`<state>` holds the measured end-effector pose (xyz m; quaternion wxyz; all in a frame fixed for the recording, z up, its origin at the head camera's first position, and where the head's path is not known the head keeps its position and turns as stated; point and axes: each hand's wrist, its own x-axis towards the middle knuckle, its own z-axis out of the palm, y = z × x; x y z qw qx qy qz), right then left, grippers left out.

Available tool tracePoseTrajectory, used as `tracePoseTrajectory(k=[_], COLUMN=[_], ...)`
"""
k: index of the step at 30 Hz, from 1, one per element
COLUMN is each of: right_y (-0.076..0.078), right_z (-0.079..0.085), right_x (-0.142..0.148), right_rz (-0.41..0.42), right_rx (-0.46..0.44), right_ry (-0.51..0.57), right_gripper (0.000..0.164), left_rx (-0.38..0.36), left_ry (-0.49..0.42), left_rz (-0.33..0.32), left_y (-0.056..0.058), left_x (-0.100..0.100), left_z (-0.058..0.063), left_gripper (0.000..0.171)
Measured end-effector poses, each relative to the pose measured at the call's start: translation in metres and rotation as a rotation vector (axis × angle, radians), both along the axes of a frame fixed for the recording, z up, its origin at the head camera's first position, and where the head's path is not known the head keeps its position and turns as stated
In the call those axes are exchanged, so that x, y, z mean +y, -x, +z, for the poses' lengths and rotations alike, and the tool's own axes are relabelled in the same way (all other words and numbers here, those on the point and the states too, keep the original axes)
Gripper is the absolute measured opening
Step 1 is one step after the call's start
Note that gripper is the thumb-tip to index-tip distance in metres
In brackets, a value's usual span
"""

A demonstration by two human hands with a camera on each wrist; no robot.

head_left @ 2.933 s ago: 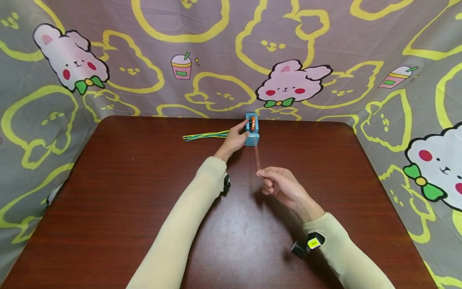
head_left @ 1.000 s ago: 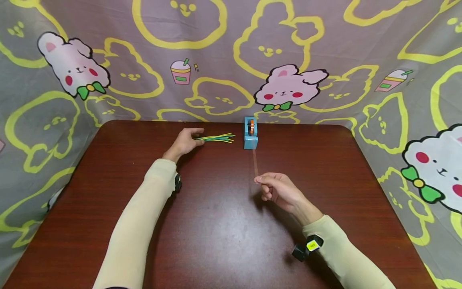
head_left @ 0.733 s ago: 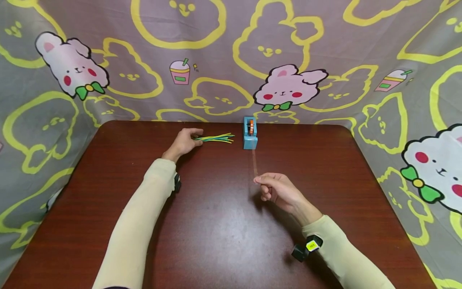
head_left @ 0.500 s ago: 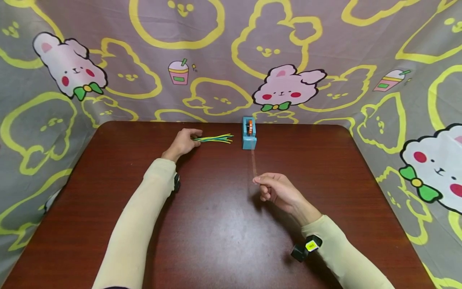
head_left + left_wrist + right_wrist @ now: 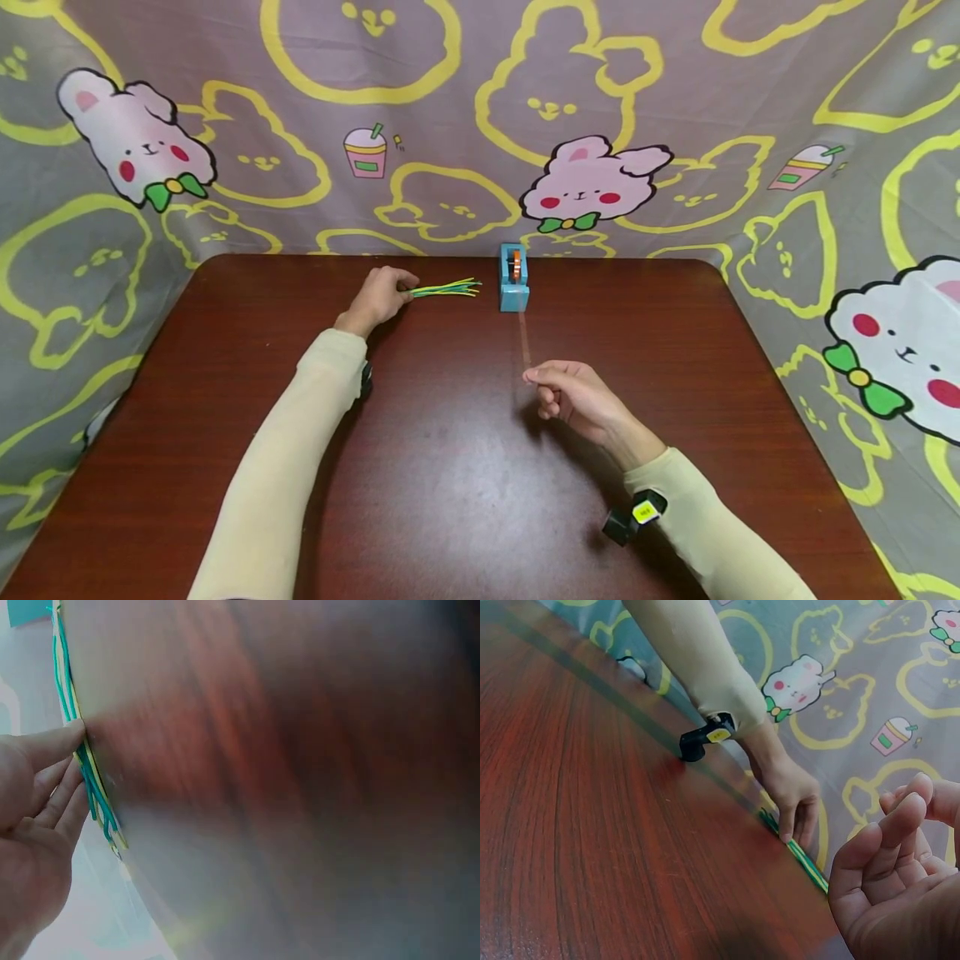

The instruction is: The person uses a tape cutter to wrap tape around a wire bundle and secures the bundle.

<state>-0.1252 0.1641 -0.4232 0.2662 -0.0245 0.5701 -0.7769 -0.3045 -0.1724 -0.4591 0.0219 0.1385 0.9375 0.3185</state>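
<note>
In the head view my left hand pinches a bundle of thin green and yellow wires by its left part, low at the table's back. The left wrist view shows thumb and fingers on either side of the wires, their loose ends fanning out below. A blue tape dispenser with an orange-cored roll stands right of the bundle. From it a clear tape strip stretches toward me, its free end pinched between thumb and index finger of my right hand. The right wrist view shows that hand's other fingers curled.
The brown wooden table has rounded back corners. A patterned cloth with rabbit drawings hangs behind it and along both sides. The dispenser stands close to the cloth at the back edge. A black wrist camera sits on my right sleeve.
My left hand has left the dispenser, moved left and taken hold of the wires' left part. The right hand keeps the tape strip stretched. Over the last half second little changes.
</note>
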Motion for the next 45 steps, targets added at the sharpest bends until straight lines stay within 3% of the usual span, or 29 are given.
tracePoseTrajectory(k=[8, 23, 34, 45], right_y=[0.0, -0.001, -0.001, -0.001], right_z=[0.0, -0.004, -0.002, -0.002], right_x=[0.0, 0.0, -0.001, -0.001], right_rz=[0.005, -0.003, -0.002, -0.01], right_rx=[0.003, 0.005, 0.015, 0.001], right_ry=[-0.003, -0.007, -0.013, -0.003], right_gripper=[0.026, 0.025, 0.02, 0.021], left_rx=[0.059, -0.004, -0.063, -0.011], left_ry=[0.105, 0.274, 0.276, 0.254], left_rz=[-0.07, -0.201, -0.185, -0.209], left_y=[0.003, 0.01, 0.009, 0.008], left_x=[0.0, 0.01, 0.004, 0.0], left_z=[0.005, 0.01, 0.015, 0.021], left_gripper=[0.021, 0.02, 0.028, 0.029])
